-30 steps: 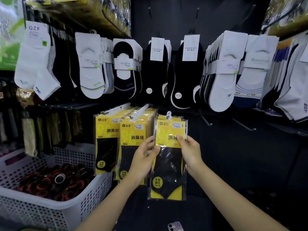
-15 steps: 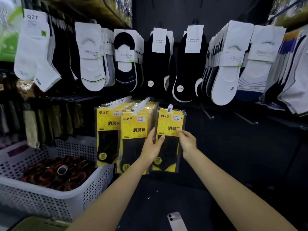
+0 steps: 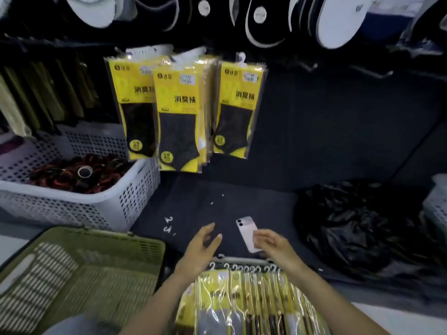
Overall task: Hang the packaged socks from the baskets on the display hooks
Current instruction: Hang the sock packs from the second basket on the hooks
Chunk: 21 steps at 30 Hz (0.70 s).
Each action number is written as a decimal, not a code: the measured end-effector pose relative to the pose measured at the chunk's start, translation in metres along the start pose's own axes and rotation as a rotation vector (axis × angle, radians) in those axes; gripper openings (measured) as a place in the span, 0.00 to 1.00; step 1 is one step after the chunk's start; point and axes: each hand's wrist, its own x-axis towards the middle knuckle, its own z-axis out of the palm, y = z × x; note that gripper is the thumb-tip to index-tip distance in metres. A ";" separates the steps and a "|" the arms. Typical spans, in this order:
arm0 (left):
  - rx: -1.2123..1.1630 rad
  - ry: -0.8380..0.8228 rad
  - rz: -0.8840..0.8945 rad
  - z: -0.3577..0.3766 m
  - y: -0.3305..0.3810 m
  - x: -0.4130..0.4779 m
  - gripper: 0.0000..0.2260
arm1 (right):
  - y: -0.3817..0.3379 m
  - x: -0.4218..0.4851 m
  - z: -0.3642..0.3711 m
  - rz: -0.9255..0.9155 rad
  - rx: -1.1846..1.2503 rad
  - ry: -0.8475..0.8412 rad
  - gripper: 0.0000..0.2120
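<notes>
Both my hands hover over a packed row of yellow-and-clear plastic sock packets (image 3: 244, 298) standing on edge at the bottom of the view. Their small white plastic hanger hooks (image 3: 244, 268) line up along the top. What holds the row is mostly out of sight.

My left hand (image 3: 200, 247) is spread with loosely curved fingers and holds nothing. My right hand (image 3: 273, 247) is likewise relaxed and empty, just in front of a pale pink smartphone (image 3: 248, 234) lying on the dark shelf surface.

Above, three bunches of the same yellow packets already hang on the display: a left bunch (image 3: 135, 110), a fuller middle bunch (image 3: 179, 117) and a thin right bunch (image 3: 235, 107). A white perforated plastic basket (image 3: 116, 201) of red-and-black items sits to the left. An olive-green slatted basket (image 3: 84, 262) sits nearer me, and a crumpled black plastic bag (image 3: 358, 226) lies to the right.

The step in hand, as I judge it, is picking the next packet. I should pinch one packet near its white hanger and lift it straight up so that neighbouring hangers do not snag. I would keep the printed face forward and carry it to the thin right bunch, which seems to have the most room. The slippery film could let a second packet ride up, so my other hand should steady the row.
</notes>
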 end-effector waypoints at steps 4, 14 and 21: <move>0.079 -0.070 -0.147 0.026 -0.059 -0.032 0.24 | 0.074 -0.028 0.003 0.090 -0.188 0.000 0.15; 0.387 -0.055 -0.199 0.030 -0.112 -0.053 0.33 | 0.116 -0.037 0.030 0.224 -0.186 -0.112 0.38; 0.081 -0.079 -0.281 0.032 -0.119 -0.059 0.35 | 0.120 -0.033 0.068 0.319 -0.083 -0.055 0.49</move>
